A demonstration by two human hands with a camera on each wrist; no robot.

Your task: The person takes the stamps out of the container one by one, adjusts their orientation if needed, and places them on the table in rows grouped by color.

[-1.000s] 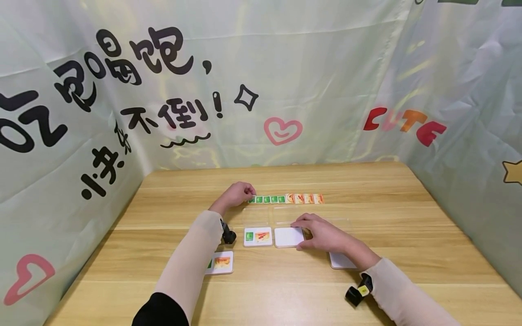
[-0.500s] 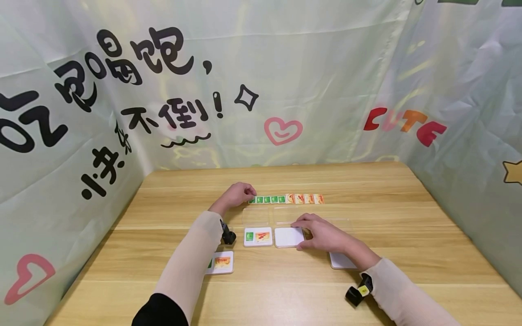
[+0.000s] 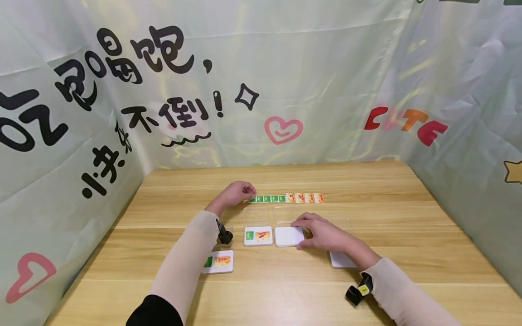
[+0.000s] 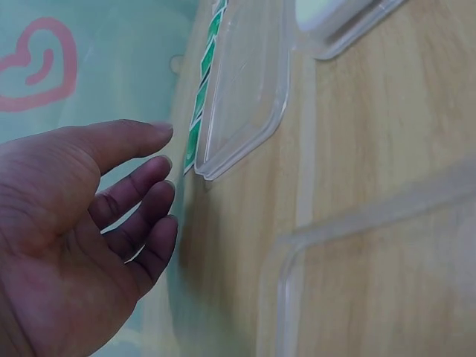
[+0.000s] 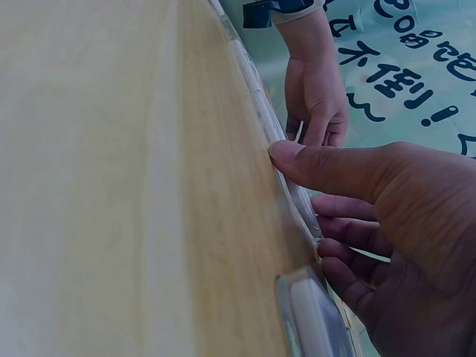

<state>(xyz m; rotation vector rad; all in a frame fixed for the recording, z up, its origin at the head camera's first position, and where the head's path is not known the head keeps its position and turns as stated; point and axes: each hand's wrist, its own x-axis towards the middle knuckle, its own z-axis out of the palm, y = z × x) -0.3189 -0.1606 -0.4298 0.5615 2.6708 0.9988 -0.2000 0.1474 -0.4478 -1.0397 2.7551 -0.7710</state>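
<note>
A row of small green stickers (image 3: 267, 198) and orange stickers (image 3: 303, 198) lies across the far part of the table. My left hand (image 3: 236, 194) is at the row's left end, its fingers loosely bent. In the left wrist view nothing shows between the thumb and fingers, beside the green stickers (image 4: 199, 104). Nearer me, my right hand (image 3: 322, 233) holds a flat white box (image 3: 287, 237) at its right end, thumb on the near edge and fingers on the far edge. To its left sits a similar box (image 3: 258, 236) bearing one green and one orange sticker.
Clear plastic lids (image 3: 257, 216) lie between the boxes and the sticker row. Another stickered box (image 3: 223, 261) is partly behind my left sleeve. A further white box (image 3: 341, 260) is partly under my right wrist. Printed cloth walls (image 3: 326, 81) surround the wooden table (image 3: 285, 294).
My left forearm has shifted slightly left, baring more of the near-left box. The left fingers stay at the row's end. My right hand and the boxes have not visibly moved.
</note>
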